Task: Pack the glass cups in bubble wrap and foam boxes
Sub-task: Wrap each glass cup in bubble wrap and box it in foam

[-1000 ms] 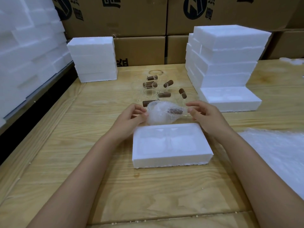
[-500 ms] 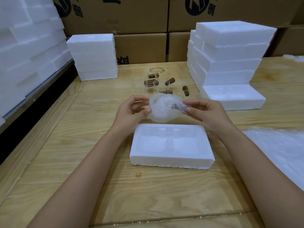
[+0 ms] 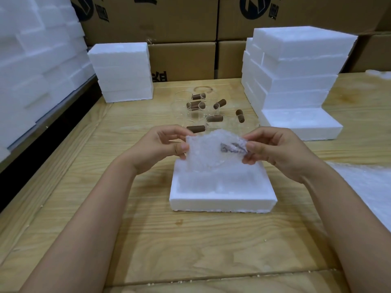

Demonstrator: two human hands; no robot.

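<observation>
Several things are cut off or hard to read. A wall of white foam blocks [image 3: 31, 70] runs out past the left edge; the cardboard cartons [image 3: 182, 20] along the far side lose their tops and part of their dark printing to the upper edge; the clear glass cups [image 3: 191, 112] on the bench [image 3: 148, 240] nearly vanish against the wood, so their count is unsure and mostly their brown handles [image 3: 195, 105] show; the bubble wrap sheet [image 3: 368, 187] at the right is cropped by the frame. Inside the wrapped bundle [image 3: 209, 157] the cup is only a blur, with a dark patch [image 3: 230, 148] dim through the film near its right end.

The left hand [image 3: 155, 150] pinches the bundle's left edge between thumb and curled fingers, a narrow grip; the bundle hangs between the two hands, over the far rim of the open foam box [image 3: 222, 200], and whether it touches the rim I cannot tell; the right hand [image 3: 279, 153] pinches the right end beside the dark patch, its grip narrow likewise.

The bundle is crinkled, milky and roughly round; the foam box is a shallow white rectangle, grainy, its moulded hollows faint; a short foam stack [image 3: 122, 70] stands far left and a taller stepped foam stack [image 3: 296, 66] far right, both rough-edged; the bench is pale grained wood.
</observation>
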